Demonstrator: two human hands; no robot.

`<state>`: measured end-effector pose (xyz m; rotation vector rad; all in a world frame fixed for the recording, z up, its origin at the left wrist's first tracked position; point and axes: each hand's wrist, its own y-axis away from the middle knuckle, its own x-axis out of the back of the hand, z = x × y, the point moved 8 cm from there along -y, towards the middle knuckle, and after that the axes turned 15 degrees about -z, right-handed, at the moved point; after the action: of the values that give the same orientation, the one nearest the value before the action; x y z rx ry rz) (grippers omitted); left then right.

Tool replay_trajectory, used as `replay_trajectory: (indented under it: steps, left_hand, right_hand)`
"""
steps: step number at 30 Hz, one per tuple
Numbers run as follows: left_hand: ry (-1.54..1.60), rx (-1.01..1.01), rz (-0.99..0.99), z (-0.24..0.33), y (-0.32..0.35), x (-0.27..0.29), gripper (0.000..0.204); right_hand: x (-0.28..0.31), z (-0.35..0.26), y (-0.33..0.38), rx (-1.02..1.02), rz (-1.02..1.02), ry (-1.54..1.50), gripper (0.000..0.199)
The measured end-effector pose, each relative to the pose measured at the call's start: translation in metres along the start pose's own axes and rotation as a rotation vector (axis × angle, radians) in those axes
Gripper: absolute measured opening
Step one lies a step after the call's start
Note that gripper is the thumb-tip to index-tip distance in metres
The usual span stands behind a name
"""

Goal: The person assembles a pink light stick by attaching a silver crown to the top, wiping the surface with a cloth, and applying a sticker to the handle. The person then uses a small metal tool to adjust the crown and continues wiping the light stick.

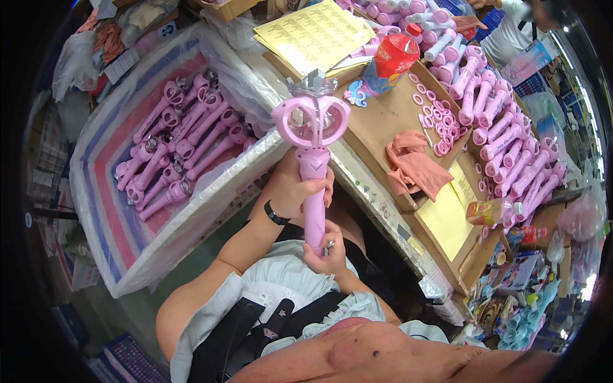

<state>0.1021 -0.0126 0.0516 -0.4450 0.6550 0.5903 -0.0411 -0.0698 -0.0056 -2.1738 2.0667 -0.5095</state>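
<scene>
**Pink wand held upright in both hands**

A pink toy wand [313, 159] was held upright in front of the person, between the lined bin and the worktop. Its heart-shaped head with a clear crown on top was raised above the edge of the bin. The left hand [295, 186] was closed around the upper part of the handle, just under the head, with the fingers wrapped from the left side and the thumb laid across the front. A black wristband [276, 214] was worn on this wrist, and the forearm was stretched up from the lower left. The right hand [324, 254] was clamped on the lower end of the handle, its fingers curled tightly around it, close to the body; the wrist was bent upward.

To the left, many finished wands [182, 143] were laid in a large plastic-lined bin [115, 242]. On the cardboard worktop [389, 108], small pink rings [434, 121], a pinkish cloth [415, 163] and yellow paper sheets [313, 32] were seen, and more pink handles [504, 140] were piled at the right.
</scene>
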Motion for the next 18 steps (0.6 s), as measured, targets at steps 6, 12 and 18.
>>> replay_trajectory:
  steps: [6,12,18]
  left_hand:
    - [0.017,0.013,-0.037,0.002,0.000,-0.004,0.028]
    - [0.077,-0.181,-0.122,0.013,-0.006,-0.006,0.057]
    - [0.357,-0.333,-0.046,0.041,-0.013,0.014,0.098]
  right_hand:
    - [0.000,0.001,0.000,-0.014,0.008,-0.013,0.043]
    - [-0.001,-0.002,0.000,0.011,-0.005,0.003,0.044]
    - [0.008,-0.024,-0.021,-0.020,-0.166,0.076,0.020]
